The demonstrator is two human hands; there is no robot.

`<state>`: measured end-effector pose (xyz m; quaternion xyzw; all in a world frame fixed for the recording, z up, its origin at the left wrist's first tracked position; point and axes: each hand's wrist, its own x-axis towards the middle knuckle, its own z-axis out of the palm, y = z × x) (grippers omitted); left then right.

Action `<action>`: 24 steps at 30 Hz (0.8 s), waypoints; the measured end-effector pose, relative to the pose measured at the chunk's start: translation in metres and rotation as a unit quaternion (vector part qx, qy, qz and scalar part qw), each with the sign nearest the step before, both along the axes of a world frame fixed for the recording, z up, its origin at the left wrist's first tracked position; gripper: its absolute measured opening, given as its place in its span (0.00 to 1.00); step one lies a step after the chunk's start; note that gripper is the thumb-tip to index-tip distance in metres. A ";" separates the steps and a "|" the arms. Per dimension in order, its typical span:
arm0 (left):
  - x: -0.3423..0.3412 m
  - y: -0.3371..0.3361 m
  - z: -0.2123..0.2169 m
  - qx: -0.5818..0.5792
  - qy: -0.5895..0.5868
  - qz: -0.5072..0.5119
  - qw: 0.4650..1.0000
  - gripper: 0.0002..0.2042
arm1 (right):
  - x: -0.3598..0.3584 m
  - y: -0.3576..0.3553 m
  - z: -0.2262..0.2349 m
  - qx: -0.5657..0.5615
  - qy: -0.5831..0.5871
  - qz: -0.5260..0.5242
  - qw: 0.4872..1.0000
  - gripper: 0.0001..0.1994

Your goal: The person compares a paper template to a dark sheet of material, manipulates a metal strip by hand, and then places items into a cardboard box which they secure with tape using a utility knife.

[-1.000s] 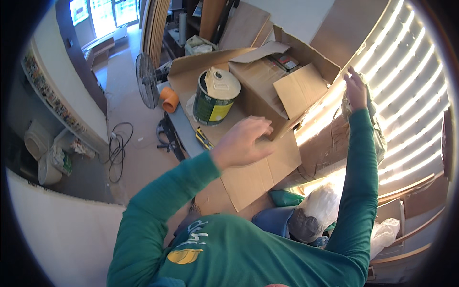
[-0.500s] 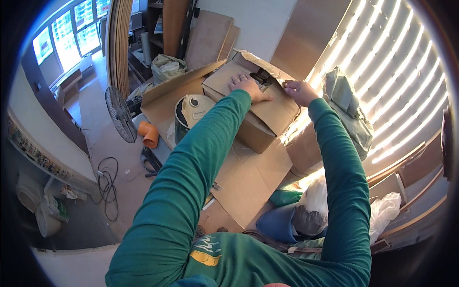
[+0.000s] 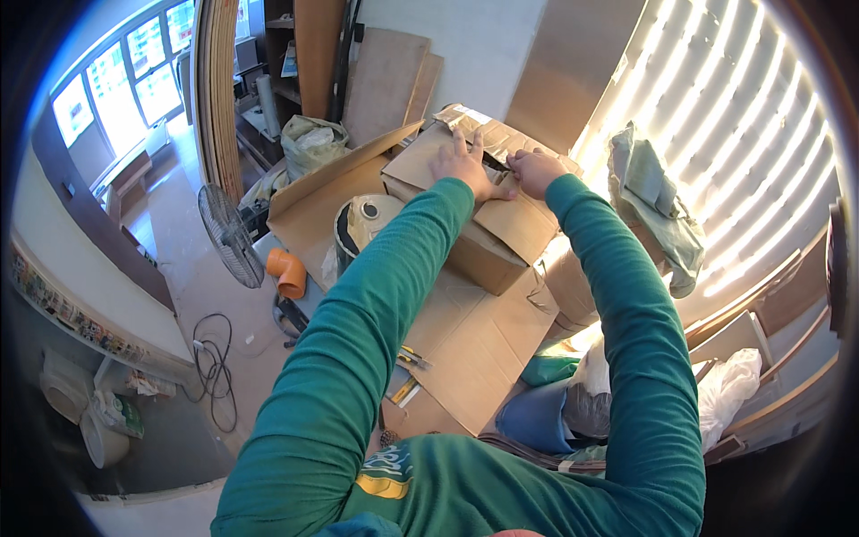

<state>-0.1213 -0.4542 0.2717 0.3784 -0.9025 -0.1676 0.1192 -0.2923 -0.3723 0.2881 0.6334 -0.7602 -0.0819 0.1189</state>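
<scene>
A brown cardboard box (image 3: pixel 488 255) sits in front of me with its top partly open and a dark gap between the flaps. My left hand (image 3: pixel 463 168) lies on the top of the box, fingers spread and thumb pointing right across the gap. Close beside it, my right hand (image 3: pixel 537 172) is closed at the far side of the gap, by the right flap (image 3: pixel 519 222). What its curled fingers grip is hidden. Torn brown tape or paper (image 3: pixel 501 128) runs along the far edge of the box.
Left of the box stand an open bucket (image 3: pixel 355 224), an orange pipe elbow (image 3: pixel 286 272) and a fan (image 3: pixel 228 234). Flattened cardboard (image 3: pixel 483 367) lies nearer me, cutting tools (image 3: pixel 409 371) at its edge. At right are a green sack (image 3: pixel 658 210) and a blue bucket (image 3: pixel 537 419).
My right hand has moved left from the right edge of the box to the gap, close to my left hand. My left hand's fingers have lifted and spread. The view has shifted slightly.
</scene>
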 end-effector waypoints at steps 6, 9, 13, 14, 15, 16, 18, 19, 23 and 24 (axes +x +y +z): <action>-0.011 -0.024 -0.014 -0.014 -0.023 -0.041 0.999 0.68 | 0.003 -0.012 0.001 0.040 -0.017 -0.012 0.999 0.19; -0.010 -0.021 -0.021 -0.028 -0.013 -0.049 0.998 0.65 | 0.005 -0.008 -0.005 0.022 -0.022 0.009 0.999 0.17; -0.010 -0.020 -0.026 -0.050 -0.004 -0.045 0.998 0.61 | 0.006 -0.008 -0.005 0.018 -0.012 0.016 1.000 0.17; -0.009 -0.020 -0.027 -0.052 -0.006 -0.046 0.998 0.60 | 0.007 -0.007 -0.006 0.021 -0.008 0.018 1.000 0.17; -0.009 -0.019 -0.030 -0.048 -0.002 -0.046 0.998 0.60 | 0.009 -0.007 -0.007 0.026 -0.007 0.019 0.999 0.18; -0.009 -0.019 -0.030 -0.044 0.004 -0.046 0.998 0.59 | 0.009 -0.006 -0.004 0.030 -0.003 0.019 0.999 0.18; -0.009 -0.021 -0.027 -0.036 0.009 -0.046 0.998 0.59 | 0.010 -0.005 -0.001 0.011 -0.013 0.012 1.000 0.19; -0.008 -0.021 -0.026 -0.030 0.007 -0.048 0.998 0.59 | 0.009 -0.004 -0.004 -0.011 -0.028 0.004 1.000 0.19; -0.009 -0.019 -0.026 -0.040 0.013 -0.054 0.998 0.58 | -0.027 0.006 -0.004 -0.146 -0.242 -0.027 0.959 0.20; -0.011 -0.017 -0.025 -0.035 0.015 -0.060 0.997 0.58 | -0.045 0.012 -0.008 -0.214 -0.328 -0.042 0.919 0.20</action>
